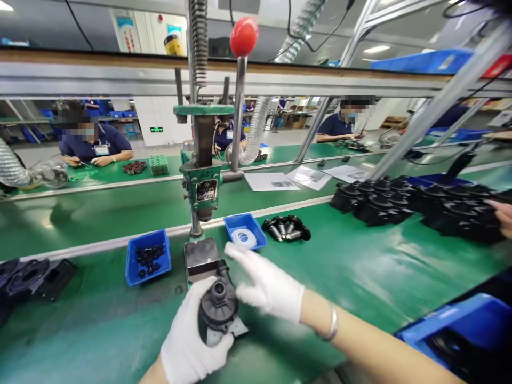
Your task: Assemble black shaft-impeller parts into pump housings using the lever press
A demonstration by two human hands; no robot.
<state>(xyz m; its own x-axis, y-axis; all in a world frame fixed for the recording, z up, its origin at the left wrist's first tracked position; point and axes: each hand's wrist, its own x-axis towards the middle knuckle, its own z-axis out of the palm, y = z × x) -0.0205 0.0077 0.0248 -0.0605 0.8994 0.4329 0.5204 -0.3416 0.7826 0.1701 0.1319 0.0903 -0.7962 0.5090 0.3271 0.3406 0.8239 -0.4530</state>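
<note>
My left hand (194, 341), in a white glove, is wrapped round the left side of a black round plastic housing (219, 305) with a raised collar on top. The housing is in front of the metal base (201, 257) of a green hand press (202, 186). My right hand (267, 281), also gloved, is just right of the housing, its fingers apart and somewhat blurred, with nothing in them. Beyond its fingertips stands a blue bin (262, 241) of white rings (244, 238). Small black parts (150, 257) lie in another blue bin (130, 266) to the left.
The press's red-knobbed lever (244, 36) stands upright. Black parts with metal shafts (286, 228) lie beyond my right hand. Black housings (380, 200) are grouped at right, near another person's hand (502, 216). A blue crate (472, 325) is at lower right; flat black parts (30, 274) lie left.
</note>
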